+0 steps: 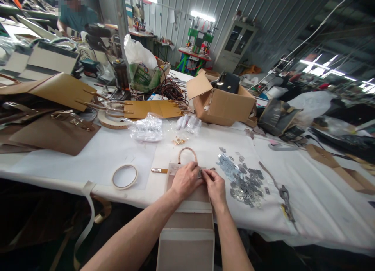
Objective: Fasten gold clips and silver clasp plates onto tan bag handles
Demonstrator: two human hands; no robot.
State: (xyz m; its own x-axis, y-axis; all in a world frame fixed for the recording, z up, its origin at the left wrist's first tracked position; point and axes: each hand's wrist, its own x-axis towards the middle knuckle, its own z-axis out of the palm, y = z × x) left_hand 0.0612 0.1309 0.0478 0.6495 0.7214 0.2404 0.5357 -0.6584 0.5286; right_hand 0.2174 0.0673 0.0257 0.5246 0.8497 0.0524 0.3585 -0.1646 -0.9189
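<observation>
A pale pinkish-beige handbag piece (187, 220) lies over the table edge, its lower flap hanging down toward me. A curved handle (188, 149) stands up at its far end, and a tan strap end with a metal tip (159, 170) sticks out at the left. My left hand (185, 181) lies across the bag's top edge, fingers curled down on it. My right hand (216, 185) is closed in a pinch at a small grey metal plate (199, 173) between both hands. The fingers partly hide the plate and the bag beneath.
Loose metal plates (244, 185) are heaped on the right, near pliers (285, 202). A tape roll (124, 176) lies left. Farther back are plastic bags (146, 128), small gold-coloured parts (178, 140), an open cardboard box (225, 104) and brown bags (55, 134). A person (77, 15) is at far left.
</observation>
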